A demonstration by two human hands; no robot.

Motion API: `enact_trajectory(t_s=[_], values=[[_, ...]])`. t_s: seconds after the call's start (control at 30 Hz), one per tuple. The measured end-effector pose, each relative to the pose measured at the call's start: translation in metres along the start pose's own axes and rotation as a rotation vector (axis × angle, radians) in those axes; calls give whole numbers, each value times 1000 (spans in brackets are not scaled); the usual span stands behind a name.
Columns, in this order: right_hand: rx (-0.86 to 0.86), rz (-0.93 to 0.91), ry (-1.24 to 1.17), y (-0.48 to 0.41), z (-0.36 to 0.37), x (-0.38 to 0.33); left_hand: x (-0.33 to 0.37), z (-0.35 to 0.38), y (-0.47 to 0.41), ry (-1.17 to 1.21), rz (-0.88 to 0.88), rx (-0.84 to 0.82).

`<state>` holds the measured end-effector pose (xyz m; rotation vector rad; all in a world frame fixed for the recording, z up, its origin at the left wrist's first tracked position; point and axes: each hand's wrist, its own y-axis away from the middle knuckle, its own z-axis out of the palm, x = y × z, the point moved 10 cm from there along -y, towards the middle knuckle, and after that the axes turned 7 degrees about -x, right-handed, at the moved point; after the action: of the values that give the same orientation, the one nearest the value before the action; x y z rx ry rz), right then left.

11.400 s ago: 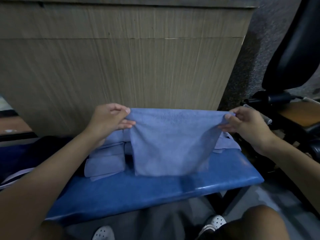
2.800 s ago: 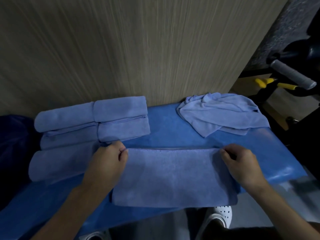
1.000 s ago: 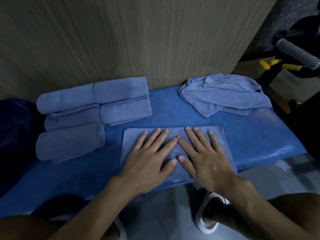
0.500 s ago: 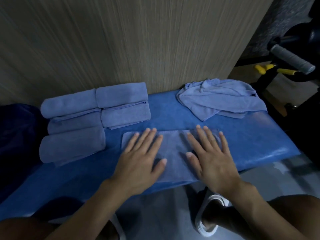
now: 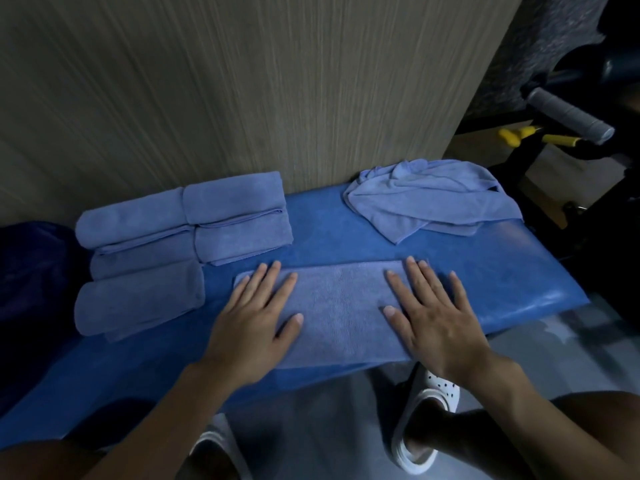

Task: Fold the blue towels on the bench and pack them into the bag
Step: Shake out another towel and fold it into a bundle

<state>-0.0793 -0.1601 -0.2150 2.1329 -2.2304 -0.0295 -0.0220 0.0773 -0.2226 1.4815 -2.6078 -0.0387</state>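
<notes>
Slid apart, left hand [image 5: 252, 317] and right hand [image 5: 436, 323] lie spread on towel [image 5: 339, 306], folded stack [image 5: 187, 237] alongside

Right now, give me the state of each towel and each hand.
Front towel, folded flat, lying on the bench.
Folded towels, grouped on the bench's left.
Crumpled towel, unfolded, bunched far right.
Left hand, fingers straight, pressing the front towel's left end.
Right hand, fingers straight, pressing its right end.

The left grip [image 5: 250, 318] and right grip [image 5: 437, 322] press flat, fingers straight, on opposite ends of the folded towel [image 5: 341, 306] on the tabletop [image 5: 502, 271]. A towel group [image 5: 235, 202], folded, lies at left; a crumpled towel [image 5: 429, 199] lies at rear right.
</notes>
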Motion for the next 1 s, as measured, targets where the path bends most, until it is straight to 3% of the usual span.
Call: enact_trajectory(t_s=[0.2,0.27,0.43,0.63,0.77,0.87,1.0], values=[[151,-2,-2,10,-35,-11,5,-16,16,-186,-81,-52],[141,-16,-10,9,-33,-11,11,-24,16,-217,-63,-44],[134,-58,23,5,-32,-17,49,-22,7,-145,233,6],[106,-83,-18,1,-29,-23,54,-34,27,-251,202,21],[60,-152,-65,-2,-23,-35,64,-44,23,-172,250,97],[45,-147,-93,-2,-23,-37,64,-30,15,-134,300,38],[23,-177,-179,-10,-19,-36,61,-29,17,-140,240,-10]])
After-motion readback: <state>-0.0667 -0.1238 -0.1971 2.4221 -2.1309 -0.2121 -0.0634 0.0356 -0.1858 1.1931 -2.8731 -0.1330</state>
